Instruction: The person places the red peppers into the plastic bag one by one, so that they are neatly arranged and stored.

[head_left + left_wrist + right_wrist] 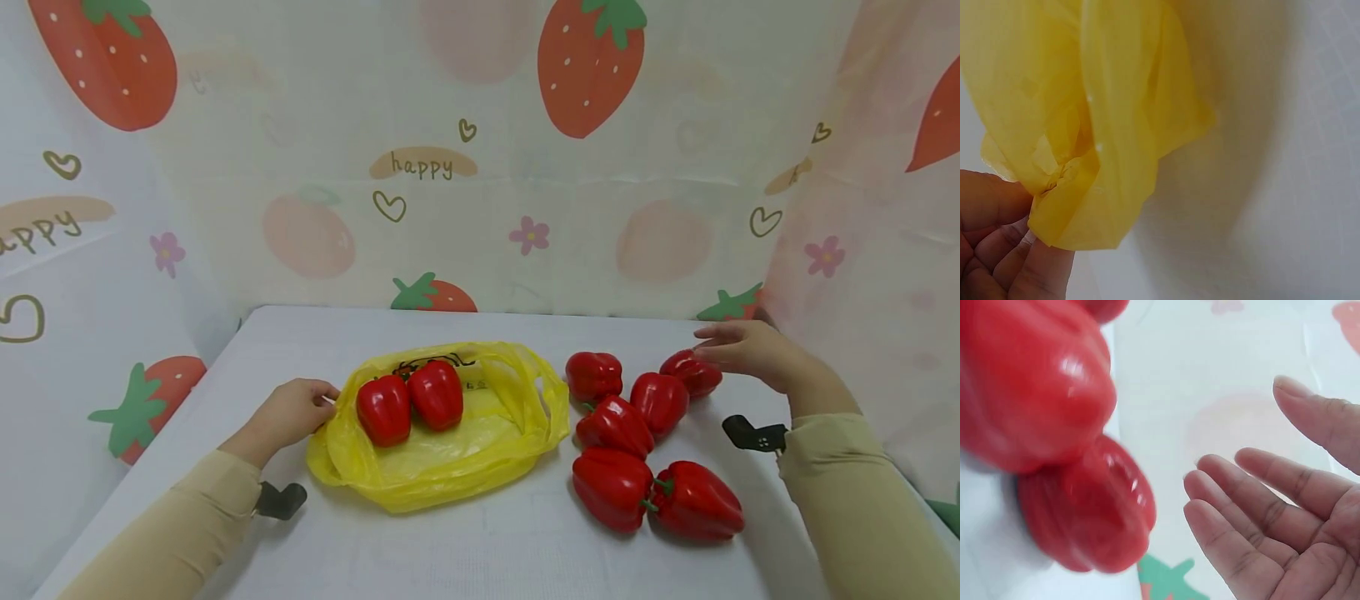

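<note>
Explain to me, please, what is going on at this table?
A person's left hand pinches the edge of a yellow plastic bag, which lies open on the white table. Two red bell peppers are inside the bag. Six more red bell peppers lie grouped to the right of it. The right hand is beside the rearmost pepper on the right, with its fingers extended and holding nothing.
</note>
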`<state>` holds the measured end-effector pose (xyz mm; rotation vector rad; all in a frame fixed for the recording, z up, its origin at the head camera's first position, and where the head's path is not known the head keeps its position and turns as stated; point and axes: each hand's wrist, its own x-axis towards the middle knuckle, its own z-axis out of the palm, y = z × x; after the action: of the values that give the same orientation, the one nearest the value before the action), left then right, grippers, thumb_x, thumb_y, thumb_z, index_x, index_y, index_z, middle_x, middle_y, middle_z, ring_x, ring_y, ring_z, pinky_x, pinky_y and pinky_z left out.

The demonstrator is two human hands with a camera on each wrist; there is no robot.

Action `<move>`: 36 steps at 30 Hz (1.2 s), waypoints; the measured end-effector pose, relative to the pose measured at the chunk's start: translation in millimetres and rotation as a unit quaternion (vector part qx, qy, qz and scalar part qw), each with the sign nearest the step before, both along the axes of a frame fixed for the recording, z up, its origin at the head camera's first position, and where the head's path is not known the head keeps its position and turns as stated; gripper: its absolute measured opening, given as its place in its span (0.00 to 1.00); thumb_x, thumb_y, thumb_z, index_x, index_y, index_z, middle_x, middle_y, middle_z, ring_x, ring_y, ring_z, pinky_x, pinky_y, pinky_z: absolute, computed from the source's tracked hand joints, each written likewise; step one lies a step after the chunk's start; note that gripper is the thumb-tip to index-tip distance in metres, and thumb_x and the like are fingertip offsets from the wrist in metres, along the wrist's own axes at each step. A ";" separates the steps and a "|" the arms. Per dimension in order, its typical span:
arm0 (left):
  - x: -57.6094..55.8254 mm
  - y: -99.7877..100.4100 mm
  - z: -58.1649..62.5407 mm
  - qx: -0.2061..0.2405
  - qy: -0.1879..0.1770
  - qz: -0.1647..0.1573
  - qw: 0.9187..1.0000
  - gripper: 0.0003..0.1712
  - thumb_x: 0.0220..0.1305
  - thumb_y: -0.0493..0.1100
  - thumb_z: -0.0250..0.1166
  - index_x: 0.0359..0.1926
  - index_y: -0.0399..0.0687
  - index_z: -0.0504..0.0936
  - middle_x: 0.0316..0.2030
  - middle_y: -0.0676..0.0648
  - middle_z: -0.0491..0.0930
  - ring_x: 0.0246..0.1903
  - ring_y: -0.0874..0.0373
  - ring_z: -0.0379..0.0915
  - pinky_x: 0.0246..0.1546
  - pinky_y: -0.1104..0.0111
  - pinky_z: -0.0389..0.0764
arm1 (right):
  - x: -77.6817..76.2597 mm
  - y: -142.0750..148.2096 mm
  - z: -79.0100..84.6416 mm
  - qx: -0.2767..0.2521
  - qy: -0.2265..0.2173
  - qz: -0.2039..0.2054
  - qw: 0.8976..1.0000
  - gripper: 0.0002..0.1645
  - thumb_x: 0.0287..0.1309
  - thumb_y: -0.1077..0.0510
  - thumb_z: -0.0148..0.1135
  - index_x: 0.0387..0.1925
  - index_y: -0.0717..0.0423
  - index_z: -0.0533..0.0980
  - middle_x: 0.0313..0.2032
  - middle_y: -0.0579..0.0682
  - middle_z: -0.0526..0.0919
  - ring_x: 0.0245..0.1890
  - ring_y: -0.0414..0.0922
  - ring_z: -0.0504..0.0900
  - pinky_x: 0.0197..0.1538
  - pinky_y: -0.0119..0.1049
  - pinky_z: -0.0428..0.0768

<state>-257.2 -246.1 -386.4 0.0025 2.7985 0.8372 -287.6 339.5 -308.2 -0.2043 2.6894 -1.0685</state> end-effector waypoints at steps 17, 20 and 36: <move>-1.6 0.3 -3.8 -0.008 0.000 0.000 1.000 0.16 0.61 0.37 0.55 0.50 0.37 0.75 0.38 0.43 0.77 0.31 0.55 0.72 0.37 0.63 0.79 | 2.1 39.4 -41.7 -0.054 -0.067 -0.084 0.993 0.43 0.60 0.43 0.52 0.62 0.73 0.55 0.57 0.70 0.65 0.49 0.53 0.76 0.50 0.40 0.76; -1.6 0.3 -4.0 -0.008 0.001 -0.001 1.000 0.16 0.61 0.37 0.55 0.49 0.37 0.76 0.38 0.43 0.77 0.31 0.55 0.72 0.38 0.63 0.79 | 2.3 38.7 -48.0 -0.069 -0.082 -0.102 0.989 0.45 0.60 0.42 0.51 0.62 0.74 0.53 0.58 0.72 0.63 0.51 0.57 0.75 0.50 0.41 0.76; -2.8 -0.4 -5.4 -0.003 -0.001 0.006 1.000 0.15 0.62 0.37 0.55 0.49 0.38 0.76 0.38 0.43 0.77 0.32 0.55 0.72 0.38 0.63 0.79 | -9.8 24.8 -75.9 -0.058 -0.118 -0.153 0.979 0.55 0.55 0.30 0.47 0.60 0.78 0.54 0.51 0.69 0.67 0.54 0.63 0.65 0.58 0.51 0.68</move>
<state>-260.0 -246.6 -391.8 -0.0170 2.8018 0.8312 -297.4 364.3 -384.1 0.3092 2.4965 -1.2488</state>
